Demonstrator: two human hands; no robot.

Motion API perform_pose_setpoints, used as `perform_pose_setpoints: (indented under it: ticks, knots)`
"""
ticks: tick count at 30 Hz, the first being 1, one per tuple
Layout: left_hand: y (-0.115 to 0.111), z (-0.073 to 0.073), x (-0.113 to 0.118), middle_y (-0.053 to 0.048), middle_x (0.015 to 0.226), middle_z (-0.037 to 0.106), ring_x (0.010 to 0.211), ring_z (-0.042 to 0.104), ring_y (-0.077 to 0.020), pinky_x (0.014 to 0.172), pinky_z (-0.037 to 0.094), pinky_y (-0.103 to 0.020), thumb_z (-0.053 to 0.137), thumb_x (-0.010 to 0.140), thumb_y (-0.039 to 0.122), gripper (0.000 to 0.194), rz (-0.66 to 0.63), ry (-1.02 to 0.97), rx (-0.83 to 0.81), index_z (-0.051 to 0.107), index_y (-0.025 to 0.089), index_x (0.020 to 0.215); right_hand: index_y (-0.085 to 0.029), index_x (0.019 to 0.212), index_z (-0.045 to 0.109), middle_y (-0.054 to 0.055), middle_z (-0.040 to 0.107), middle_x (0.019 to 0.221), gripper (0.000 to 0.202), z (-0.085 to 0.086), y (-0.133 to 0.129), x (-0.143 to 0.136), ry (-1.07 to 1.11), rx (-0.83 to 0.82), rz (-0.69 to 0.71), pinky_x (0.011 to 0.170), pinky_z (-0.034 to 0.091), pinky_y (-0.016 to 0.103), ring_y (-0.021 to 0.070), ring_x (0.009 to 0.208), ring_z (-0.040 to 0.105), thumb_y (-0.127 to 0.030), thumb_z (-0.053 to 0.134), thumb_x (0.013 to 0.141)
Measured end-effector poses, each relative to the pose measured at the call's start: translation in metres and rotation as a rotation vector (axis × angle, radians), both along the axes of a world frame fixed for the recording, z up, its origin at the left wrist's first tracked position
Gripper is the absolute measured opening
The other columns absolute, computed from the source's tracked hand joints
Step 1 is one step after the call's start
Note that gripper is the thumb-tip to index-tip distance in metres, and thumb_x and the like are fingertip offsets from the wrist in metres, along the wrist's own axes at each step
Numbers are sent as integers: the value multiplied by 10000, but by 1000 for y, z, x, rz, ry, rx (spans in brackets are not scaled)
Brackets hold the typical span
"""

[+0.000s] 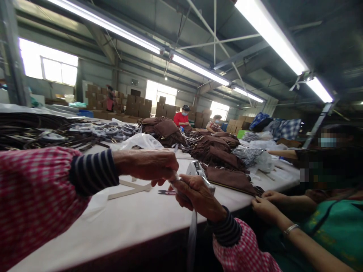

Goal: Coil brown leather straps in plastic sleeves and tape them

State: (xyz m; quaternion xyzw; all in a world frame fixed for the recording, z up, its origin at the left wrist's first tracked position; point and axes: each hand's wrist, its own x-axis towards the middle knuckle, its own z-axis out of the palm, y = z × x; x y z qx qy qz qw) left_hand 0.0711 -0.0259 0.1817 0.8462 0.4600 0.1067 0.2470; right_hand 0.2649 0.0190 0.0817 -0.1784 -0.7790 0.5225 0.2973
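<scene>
In front of me, over the table's near edge, both hands meet with fingers closed. My right hand (198, 192) is wrapped around a grey strip (192, 238), whose long end hangs down below the table edge. My left hand (150, 164) pinches at the same spot, against a small pale, shiny bit; its fingers hide what it grips. Just behind my hands lies a pair of thread snips (166, 192) on the white tabletop (136, 223). Flat beige strips (129, 189) lie to the left. A small white box (194, 168) stands behind my right hand.
Brown fabric bags (217, 151) are heaped across the table. Dark straps (36, 130) and grey wrapped pieces (104, 128) pile up at left. A co-worker's hands (268, 202) work at the table edge close on my right. Cartons (138, 105) and other people are farther back.
</scene>
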Motion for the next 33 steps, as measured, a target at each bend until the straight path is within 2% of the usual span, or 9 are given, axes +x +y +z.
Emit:
perform_pose_setpoints:
  ticks: [4,8,12,15,17,19,23,29,33]
  knots:
    - [2,-1,-18,-64,647,693,502,644,-199,461,453,-252,582,899,322,286,54,11,16,753,182,717,-193,760,530,-74,423,560,458,-10,3,4,-2,49,-70,456,238,227,72,483,322,-579,561,1003]
    - [4,5,-42,-45,635,678,559,594,-182,546,434,-256,615,905,317,288,93,11,231,756,190,689,-209,711,491,-55,440,576,460,-20,7,9,-72,317,-204,525,283,256,98,532,386,-514,490,1056]
    - [2,2,-43,-49,933,776,831,689,-242,721,472,-285,613,960,479,314,153,1,292,797,225,972,-220,732,488,-46,462,589,417,-22,6,11,-130,468,-288,550,282,276,113,542,400,-467,472,1067]
    - [-6,-15,-30,-64,1084,737,978,661,-267,838,470,-330,697,922,506,324,173,31,575,726,235,1099,-216,738,495,-54,433,573,419,-22,4,9,-68,387,-302,530,277,268,104,525,385,-478,473,1065]
    - [-14,-28,-20,-77,1099,704,1036,614,-272,877,452,-352,676,952,460,247,185,17,822,691,225,1025,-205,764,533,-73,385,545,418,-22,4,7,32,220,-288,484,245,253,88,485,332,-508,496,1050]
    - [-21,-40,-13,-73,1032,691,990,599,-255,837,445,-348,618,994,376,187,232,-16,921,676,217,916,-189,802,578,-98,327,510,409,-23,5,4,157,51,-276,430,186,238,70,439,262,-540,556,1011]
    - [-24,-62,3,-26,826,704,712,588,-175,659,419,-296,673,945,307,134,393,-278,705,733,206,881,-169,801,612,-113,307,487,422,-22,2,-4,338,-123,-268,375,120,204,42,395,215,-566,667,931]
    - [-11,-82,28,-34,700,733,659,640,-176,606,481,-263,780,825,406,252,478,-1009,326,771,155,802,-164,803,623,-99,373,448,435,-24,-5,-13,387,-246,-183,340,132,170,34,365,236,-579,691,915]
    - [-8,-86,24,-20,628,705,589,623,-155,566,464,-244,755,835,384,244,451,-938,384,758,151,763,-153,797,637,-100,373,457,436,-27,-6,-15,416,-315,-176,341,132,159,27,371,238,-568,710,907]
